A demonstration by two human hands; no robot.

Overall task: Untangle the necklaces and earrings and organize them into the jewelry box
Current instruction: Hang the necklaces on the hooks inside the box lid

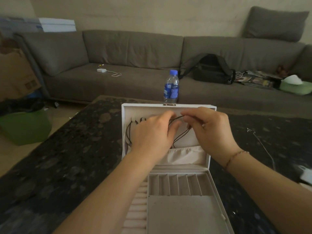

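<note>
Head view. Both forearms reach forward over the open jewelry box [209, 168], which stands on a dark speckled counter [67, 157] with its lid upright. The left hand [155, 132] lies palm down against the inner face of the lid, fingers curled toward the centre, thumb and fingertips meeting on a black cord necklace [183, 134]. The right hand [209, 130], knuckles up and wrist bent slightly inward, pinches the same cord just beside the left fingertips; a thin bracelet [236, 157] circles its wrist. The cord loops down from the pinch, and its lower end goes behind the gathered fabric pocket [187, 157] at the base of the lid. A second black cord [129, 132] hangs from a hook at the lid's left side. The tray below shows narrow slots and ring rolls. A thin silver chain [263, 146] lies on the counter, well apart to the right. A water bottle [171, 86] stands behind the lid
</note>
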